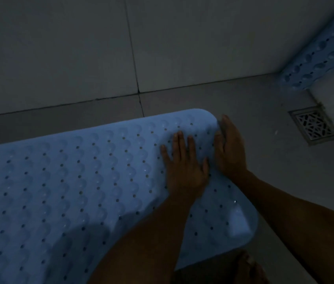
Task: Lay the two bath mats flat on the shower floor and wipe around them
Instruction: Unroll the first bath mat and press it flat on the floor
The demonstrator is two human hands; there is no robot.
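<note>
A person's left hand is pressing flat, fingers straight, on a pale blue bath mat lying on the grey tiled shower floor, while the right hand is resting edge-on, fingers extended, against the mat's rounded far corner. Bare floor is showing between mat, wall and square metal drain. A second bumpy, perforated blue mat is sitting near the far corner

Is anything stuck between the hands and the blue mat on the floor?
Nothing visible. The left hand lies flat on the blue mat, and the right hand touches its edge near the far corner. The second mat leans in the corner, apart.
</note>
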